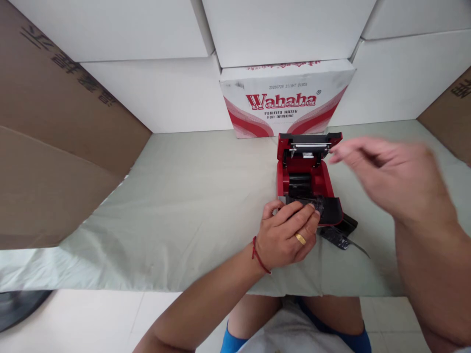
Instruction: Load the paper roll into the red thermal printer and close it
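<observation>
A small red and black printer (307, 169) sits on the cloth-covered table (184, 196) with its lid flipped open toward the back. My left hand (289, 233) grips the printer's near edge, fingers curled on the black front part; it wears a gold ring and a red string bracelet. My right hand (393, 174) hovers in the air to the right of the open lid, blurred by motion, fingers loosely bent with nothing seen in them.
A white Wahaha water carton (287, 98) stands right behind the printer, among stacked white boxes. Brown cardboard (55, 147) leans at the left and another piece at the far right. A dark cable and flat black part (340, 235) lie by the printer's near right corner.
</observation>
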{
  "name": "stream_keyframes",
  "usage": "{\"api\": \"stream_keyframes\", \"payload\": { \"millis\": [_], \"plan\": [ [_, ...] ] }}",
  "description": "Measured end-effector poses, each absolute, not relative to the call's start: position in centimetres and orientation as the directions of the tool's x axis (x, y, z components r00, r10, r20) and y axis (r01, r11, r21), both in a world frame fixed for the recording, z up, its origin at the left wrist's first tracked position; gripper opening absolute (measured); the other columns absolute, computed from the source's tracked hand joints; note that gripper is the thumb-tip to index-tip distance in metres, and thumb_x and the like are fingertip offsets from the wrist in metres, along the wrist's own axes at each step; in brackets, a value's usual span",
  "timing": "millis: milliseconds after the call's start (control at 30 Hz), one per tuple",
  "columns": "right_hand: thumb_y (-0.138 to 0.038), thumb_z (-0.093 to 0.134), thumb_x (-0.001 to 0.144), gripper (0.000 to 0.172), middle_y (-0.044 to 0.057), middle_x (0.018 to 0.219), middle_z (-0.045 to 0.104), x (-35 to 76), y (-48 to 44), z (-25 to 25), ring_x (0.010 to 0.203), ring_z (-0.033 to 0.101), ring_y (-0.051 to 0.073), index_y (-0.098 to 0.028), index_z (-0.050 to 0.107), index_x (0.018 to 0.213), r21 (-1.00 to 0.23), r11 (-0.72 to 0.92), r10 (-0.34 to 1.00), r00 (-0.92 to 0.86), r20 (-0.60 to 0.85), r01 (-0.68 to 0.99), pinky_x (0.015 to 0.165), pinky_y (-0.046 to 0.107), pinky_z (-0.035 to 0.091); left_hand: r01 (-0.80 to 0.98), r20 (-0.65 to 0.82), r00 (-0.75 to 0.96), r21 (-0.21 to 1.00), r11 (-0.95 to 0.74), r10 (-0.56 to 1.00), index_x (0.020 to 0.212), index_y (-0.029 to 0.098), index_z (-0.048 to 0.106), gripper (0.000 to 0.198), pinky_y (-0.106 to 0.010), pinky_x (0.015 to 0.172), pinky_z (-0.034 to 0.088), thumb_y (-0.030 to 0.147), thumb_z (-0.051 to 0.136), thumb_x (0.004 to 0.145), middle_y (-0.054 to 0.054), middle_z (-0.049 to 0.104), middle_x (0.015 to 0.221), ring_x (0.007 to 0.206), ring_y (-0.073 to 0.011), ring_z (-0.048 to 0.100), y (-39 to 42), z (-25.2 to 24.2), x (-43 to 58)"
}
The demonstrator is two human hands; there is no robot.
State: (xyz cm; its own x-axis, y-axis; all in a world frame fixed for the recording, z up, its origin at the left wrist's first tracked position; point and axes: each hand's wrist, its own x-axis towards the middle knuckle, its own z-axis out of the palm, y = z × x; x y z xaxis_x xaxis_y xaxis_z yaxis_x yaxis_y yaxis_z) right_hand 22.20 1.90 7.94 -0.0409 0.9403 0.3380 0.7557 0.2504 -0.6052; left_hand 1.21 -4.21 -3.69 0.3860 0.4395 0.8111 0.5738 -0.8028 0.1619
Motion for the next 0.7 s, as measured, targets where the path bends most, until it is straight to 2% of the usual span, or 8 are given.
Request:
{"api": "stream_keyframes", "payload": {
  "millis": [67,100,200,233,300,433,567,700],
  "plan": [
    [-0.050,0.063,0.110,0.040,0.011,0.120,0.087,23.3,3.0,7.3,0.092,0.078,0.021,-0.022,0.082,0.131,-0.657,0.228,0.872,0.149,0.466,0.718,0.080,0.034,0.059,0.564,0.816,0.391,0.153,-0.812,0.425,0.145,0.026,0.068,0.043,-0.043,0.109,0.043,0.022,0.064,0.102,-0.004,0.089,0.120,0.111,-0.0231,0.077,-4.3,-3.7,1.3],
    [-0.050,0.062,0.110,0.045,0.013,0.130,0.085,23.5,3.7,6.7,0.103,0.080,0.022,-0.021,0.078,0.140,-0.677,0.242,0.860,0.170,0.481,0.695,0.087,0.035,0.061,0.563,0.814,0.396,0.151,-0.812,0.425,0.147,0.026,0.067,0.045,-0.043,0.109,0.043,0.022,0.064,0.102,-0.005,0.089,0.120,0.110,-0.0230,0.077,-4.3,-3.7,1.3],
    [-0.056,0.055,0.112,0.058,0.014,0.149,0.077,23.0,5.6,4.6,0.135,0.074,0.026,-0.019,0.067,0.155,-0.760,0.287,0.912,0.078,0.403,0.583,0.117,0.047,0.057,0.588,0.793,0.415,0.139,-0.796,0.445,0.151,0.025,0.067,0.049,-0.042,0.107,0.044,0.022,0.065,0.102,-0.005,0.088,0.117,0.108,-0.0225,0.074,-4.3,-3.6,1.4],
    [-0.058,0.051,0.113,0.058,0.012,0.151,0.076,22.7,5.7,4.1,0.139,0.072,0.027,-0.022,0.066,0.156,-0.779,0.285,0.927,0.046,0.372,0.559,0.122,0.050,0.054,0.595,0.788,0.424,0.130,-0.793,0.447,0.151,0.025,0.067,0.049,-0.042,0.107,0.043,0.022,0.065,0.102,-0.005,0.087,0.116,0.108,-0.0225,0.073,-4.3,-3.5,1.4],
    [-0.059,0.047,0.115,0.053,0.008,0.148,0.079,22.2,5.0,3.7,0.140,0.072,0.027,-0.028,0.071,0.151,-0.776,0.280,0.934,0.025,0.355,0.565,0.123,0.052,0.055,0.596,0.781,0.440,0.114,-0.795,0.442,0.148,0.024,0.069,0.046,-0.042,0.105,0.043,0.022,0.066,0.102,-0.005,0.086,0.114,0.108,-0.0228,0.071,-4.3,-3.4,1.4],
    [-0.051,0.044,0.117,0.045,0.006,0.139,0.083,22.5,1.6,3.9,0.138,0.075,0.028,-0.032,0.082,0.131,-0.650,0.416,0.878,-0.094,0.470,0.636,0.125,0.050,0.054,0.592,0.785,0.454,0.089,-0.801,0.422,0.133,0.023,0.076,0.032,-0.042,0.101,0.041,0.023,0.065,0.103,-0.007,0.084,0.112,0.108,-0.0233,0.069,-4.4,-3.0,1.3],
    [-0.037,0.048,0.116,0.039,0.006,0.143,0.082,24.0,-0.9,2.4,0.142,0.073,0.027,-0.030,0.081,0.134,-0.496,0.582,0.790,-0.303,0.533,0.645,0.132,0.057,0.046,0.620,0.804,0.426,0.074,-0.781,0.415,0.125,0.024,0.078,0.025,-0.040,0.099,0.042,0.022,0.061,0.106,-0.006,0.084,0.108,0.105,-0.0216,0.068,-4.5,-2.7,1.5],
    [-0.026,0.053,0.113,0.033,0.011,0.142,0.082,24.6,-1.9,0.1,0.141,0.074,0.026,-0.023,0.079,0.133,-0.408,0.664,0.718,-0.382,0.582,0.627,0.129,0.054,0.049,0.642,0.819,0.401,0.069,-0.763,0.411,0.122,0.026,0.079,0.026,-0.040,0.099,0.043,0.023,0.056,0.109,-0.005,0.083,0.106,0.103,-0.0209,0.067,-4.8,-2.9,1.9]
  ]
}}
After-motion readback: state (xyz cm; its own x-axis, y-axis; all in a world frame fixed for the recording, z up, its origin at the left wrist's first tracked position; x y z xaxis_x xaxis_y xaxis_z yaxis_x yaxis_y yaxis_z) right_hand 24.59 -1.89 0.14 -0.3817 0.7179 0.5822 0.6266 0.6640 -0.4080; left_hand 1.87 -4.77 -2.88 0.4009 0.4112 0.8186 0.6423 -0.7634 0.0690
